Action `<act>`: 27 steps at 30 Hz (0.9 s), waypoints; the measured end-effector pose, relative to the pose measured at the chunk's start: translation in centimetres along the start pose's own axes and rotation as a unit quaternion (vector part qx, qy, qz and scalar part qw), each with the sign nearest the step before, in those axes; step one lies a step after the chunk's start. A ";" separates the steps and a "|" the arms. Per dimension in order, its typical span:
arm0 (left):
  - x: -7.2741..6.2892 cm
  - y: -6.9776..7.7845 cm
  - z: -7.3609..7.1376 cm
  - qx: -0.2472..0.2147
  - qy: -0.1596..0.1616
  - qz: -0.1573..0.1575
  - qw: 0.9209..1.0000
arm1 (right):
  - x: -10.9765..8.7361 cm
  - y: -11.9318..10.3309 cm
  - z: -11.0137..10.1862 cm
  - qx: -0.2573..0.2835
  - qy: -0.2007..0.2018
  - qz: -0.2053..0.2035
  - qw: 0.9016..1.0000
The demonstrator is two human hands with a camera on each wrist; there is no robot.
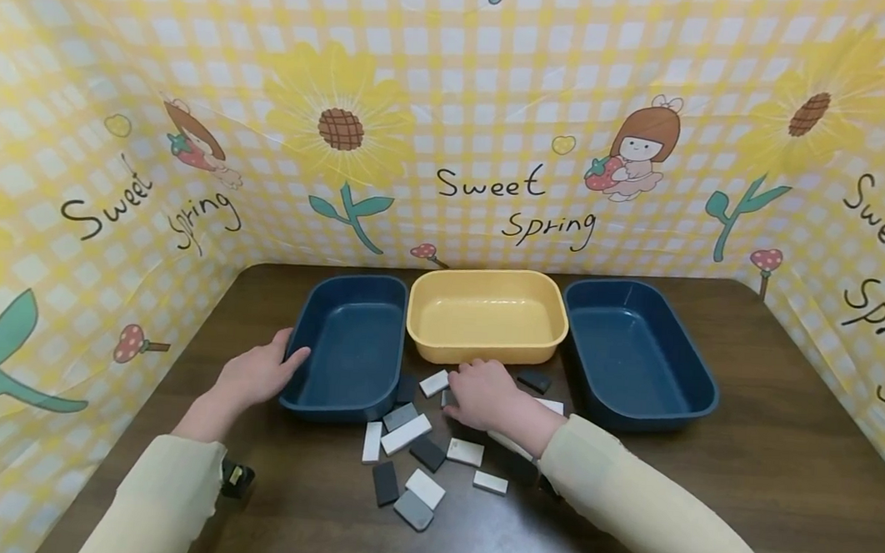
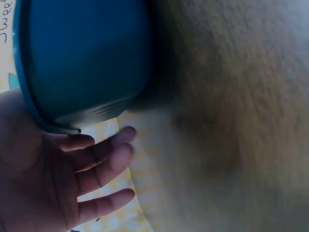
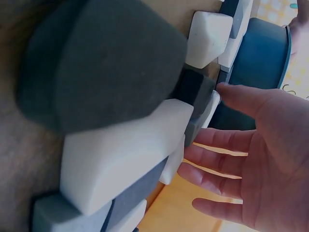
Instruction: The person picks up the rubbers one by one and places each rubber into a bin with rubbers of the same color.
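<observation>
My left hand (image 1: 257,373) rests at the near left side of the left blue bin (image 1: 295,398), its thumb over the rim. In the left wrist view the loosely extended fingers (image 2: 104,174) lie outside the bin wall. My right hand (image 1: 485,393) reaches down among the blocks just in front of the yellow bin (image 1: 483,352). Spread fingers and thumb stand around a small grey block (image 3: 195,126), fingertips right at it. A white block (image 1: 434,383) lies just left of that hand. The right forearm hides part of the pile.
Several white, grey and black blocks lie scattered on the brown table (image 1: 311,487), among them a black block (image 1: 385,484) and a long white block (image 1: 407,434). Another blue bin (image 1: 637,362) stands at the right. Behind the table hangs a yellow checked cloth (image 1: 452,102).
</observation>
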State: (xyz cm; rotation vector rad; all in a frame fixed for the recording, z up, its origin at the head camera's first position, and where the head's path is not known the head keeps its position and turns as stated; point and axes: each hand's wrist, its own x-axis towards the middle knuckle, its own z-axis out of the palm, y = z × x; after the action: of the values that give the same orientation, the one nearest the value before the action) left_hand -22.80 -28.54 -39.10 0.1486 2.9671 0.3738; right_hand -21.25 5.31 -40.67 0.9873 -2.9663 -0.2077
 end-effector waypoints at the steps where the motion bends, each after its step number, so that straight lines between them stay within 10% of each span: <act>1: 0.1 0.0 0.1 -0.006 0.000 -0.003 1.000 | 0.1 0.0 0.1 -0.001 0.002 -0.001 1.000; 27: 0.8 0.1 0.4 -0.007 -0.038 -0.020 0.999 | 0.8 -0.1 0.3 0.000 -0.001 -0.007 1.000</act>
State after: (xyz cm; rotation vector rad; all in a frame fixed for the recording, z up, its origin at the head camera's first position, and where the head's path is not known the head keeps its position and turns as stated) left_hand -23.55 -28.22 -39.52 0.1006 2.8863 0.3766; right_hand -21.85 4.82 -41.02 1.0091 -2.9619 -0.2074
